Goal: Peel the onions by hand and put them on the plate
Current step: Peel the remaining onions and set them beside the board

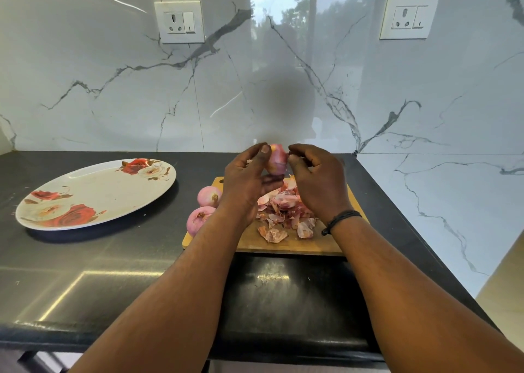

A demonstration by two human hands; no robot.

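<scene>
Left hand point(246, 177) grips an onion point(277, 159) above the cutting board point(286, 243); right hand point(317, 180) pinches its skin. Two peeled onions point(209, 196) sit at the board's left edge.

I can read no words, brand names or numbers anywhere in front of me; the only sign is a short vertical mark on the rocker switch of each wall socket, one point(179, 22) at upper left and one point(409, 17) at upper right.
</scene>
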